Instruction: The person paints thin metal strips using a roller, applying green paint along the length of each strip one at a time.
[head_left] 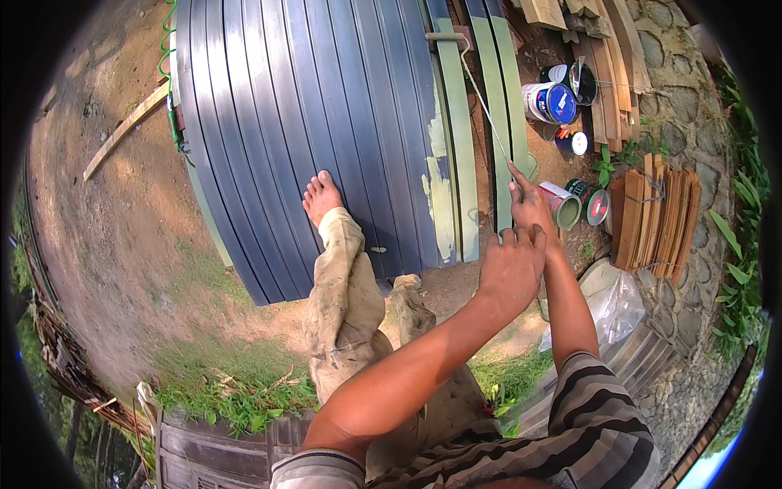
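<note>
My right hand (531, 205) is closed around the handle end of a paint roller (486, 106), index finger stretched along it. Its thin wire frame reaches away to the roller head, which lies across pale green boards (458, 155). Over my right wrist sits my left hand (511, 267), its fingers curled against it. To the left spreads a row of dark blue-grey painted planks (326, 106), with patchy light green along its right side. My bare left foot (322, 198) stands on these planks.
Right of the boards stand paint cans (552, 103) and tipped open tins (568, 213). Beyond them are a bundle of wood slats (658, 216), a plastic bag (617, 308) and a stone wall (680, 106). A loose wooden strip (126, 130) lies on the soil at left.
</note>
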A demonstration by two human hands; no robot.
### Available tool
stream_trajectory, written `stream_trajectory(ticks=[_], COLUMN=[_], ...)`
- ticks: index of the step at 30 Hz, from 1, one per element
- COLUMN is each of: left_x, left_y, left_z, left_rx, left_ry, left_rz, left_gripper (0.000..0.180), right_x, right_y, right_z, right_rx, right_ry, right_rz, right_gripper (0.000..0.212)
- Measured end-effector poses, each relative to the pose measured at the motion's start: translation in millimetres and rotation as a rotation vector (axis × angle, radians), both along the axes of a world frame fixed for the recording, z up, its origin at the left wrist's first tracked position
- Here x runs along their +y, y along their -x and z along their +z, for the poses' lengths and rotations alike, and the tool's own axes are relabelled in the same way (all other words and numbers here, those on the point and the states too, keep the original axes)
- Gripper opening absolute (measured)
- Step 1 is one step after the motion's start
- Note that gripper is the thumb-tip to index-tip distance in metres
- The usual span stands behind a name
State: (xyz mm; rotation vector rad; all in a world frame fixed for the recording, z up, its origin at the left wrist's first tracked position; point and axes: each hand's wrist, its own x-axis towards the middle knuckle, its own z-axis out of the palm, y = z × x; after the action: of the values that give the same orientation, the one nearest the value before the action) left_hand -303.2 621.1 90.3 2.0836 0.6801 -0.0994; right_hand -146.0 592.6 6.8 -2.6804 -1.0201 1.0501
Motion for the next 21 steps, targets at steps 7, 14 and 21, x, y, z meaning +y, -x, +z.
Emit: stream_trajectory(ticks=[7,14,21], left_x=[8,23,17], left_y=[-9,-14,-9], left_z=[-5,0,2], left_rx=[0.102,0.106,0.146], left_ry=[-0.079,-0.02,-0.032], left_rz=[-0.08,-0.138,-0.185], left_gripper=[0.057,0.054,0.052], right_x=[80,64,94], right_y=[-27,-27,-24], right_z=[-22,-25,-8], right_rx=[-0.039,-0.07,-0.061], right_ry=[-0.107,-0.026,-0.075], right_rz=[0.02,0.017,-0.015], right_gripper=[0.044,0.045,0.044])
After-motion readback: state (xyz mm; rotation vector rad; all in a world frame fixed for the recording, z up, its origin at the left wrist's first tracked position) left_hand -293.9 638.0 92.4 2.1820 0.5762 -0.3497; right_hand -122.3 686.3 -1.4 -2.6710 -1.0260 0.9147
